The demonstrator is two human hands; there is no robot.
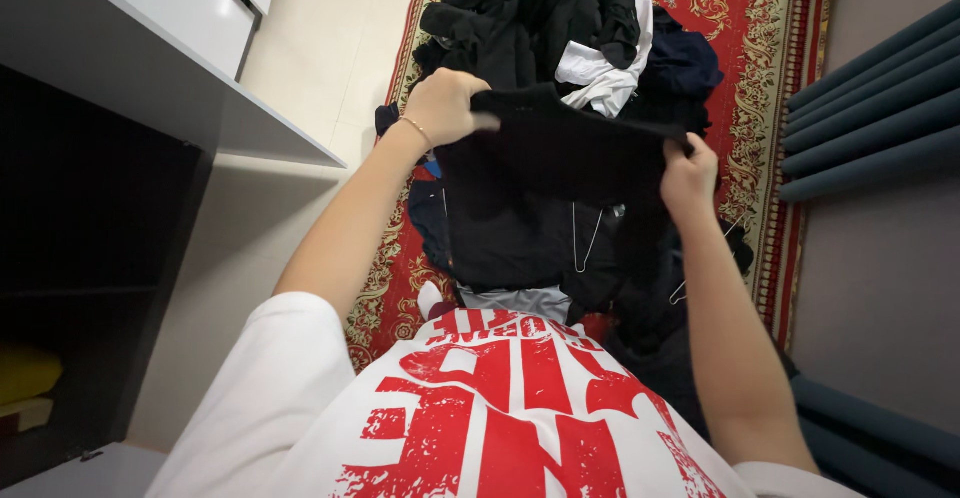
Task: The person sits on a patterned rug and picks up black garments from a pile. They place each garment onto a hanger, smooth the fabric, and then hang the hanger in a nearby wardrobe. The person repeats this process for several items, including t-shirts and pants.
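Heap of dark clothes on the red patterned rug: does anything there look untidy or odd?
Yes. The heap of dark clothes lies unfolded on the red patterned rug, a white garment tangled inside. Thin wire hangers lie loose beneath the black garment both hands hold.

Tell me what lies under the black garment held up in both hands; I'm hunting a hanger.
Under the black cloth garment hang more dark clothes and a thin wire hanger, over the red patterned rug. Whatever lies beneath those clothes is covered.

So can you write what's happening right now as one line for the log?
left hand: grips black garment | right hand: grips its other top corner | garment: held up, spread | below: clothes pile on red rug
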